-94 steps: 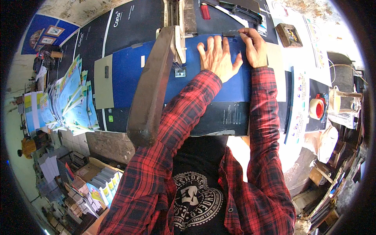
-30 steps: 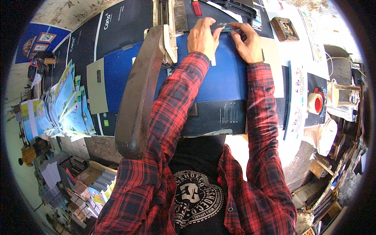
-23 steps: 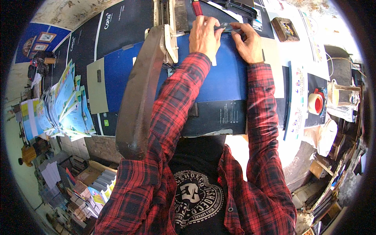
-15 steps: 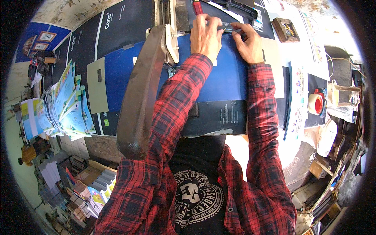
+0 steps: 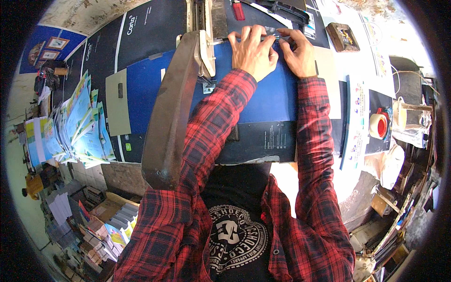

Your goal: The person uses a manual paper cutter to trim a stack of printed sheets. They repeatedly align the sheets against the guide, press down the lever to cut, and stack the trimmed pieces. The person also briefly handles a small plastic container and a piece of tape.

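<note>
A blue board lies before me, and both my hands are at its far edge. My left hand rests there with fingers spread and bent, their tips down along the edge. Its index finger reaches toward the tips of my right hand. The right thumb and index finger are curled together at a small, thin item, too small to name. Left of my left arm, the long brown lever of a bench machine slants toward me. A small metal piece sits at the machine's foot.
Beyond my hands lie a red-handled tool and a black tool. Rightward are a small wooden box, printed strips and a tape roll. Fanned printed sheets stand at the left edge.
My left hand has come slightly nearer and to the right, its fingers now more spread. The red-handled tool's near end is uncovered. My right hand has hardly moved.
</note>
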The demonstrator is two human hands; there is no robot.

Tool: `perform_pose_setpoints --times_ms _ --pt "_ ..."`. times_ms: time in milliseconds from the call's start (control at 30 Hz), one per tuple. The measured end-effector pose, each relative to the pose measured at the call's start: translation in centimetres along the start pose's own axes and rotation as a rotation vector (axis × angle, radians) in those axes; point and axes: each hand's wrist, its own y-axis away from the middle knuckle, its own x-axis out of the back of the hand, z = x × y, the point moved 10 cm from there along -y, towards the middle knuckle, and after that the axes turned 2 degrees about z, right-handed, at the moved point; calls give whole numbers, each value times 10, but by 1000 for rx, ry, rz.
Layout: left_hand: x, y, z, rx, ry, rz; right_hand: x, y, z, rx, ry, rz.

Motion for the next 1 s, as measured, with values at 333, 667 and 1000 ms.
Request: perform_pose_setpoints --times_ms 333,667,1000 --pt "-4 1 2 -17 -77 -14 0 -1 0 2 -17 -1" --pt "-6 1 1 10 -73 -43 0 0 -1 6 -10 -4" --pt "-8 1 1 5 -70 -66 0 0 0 22 31 1"
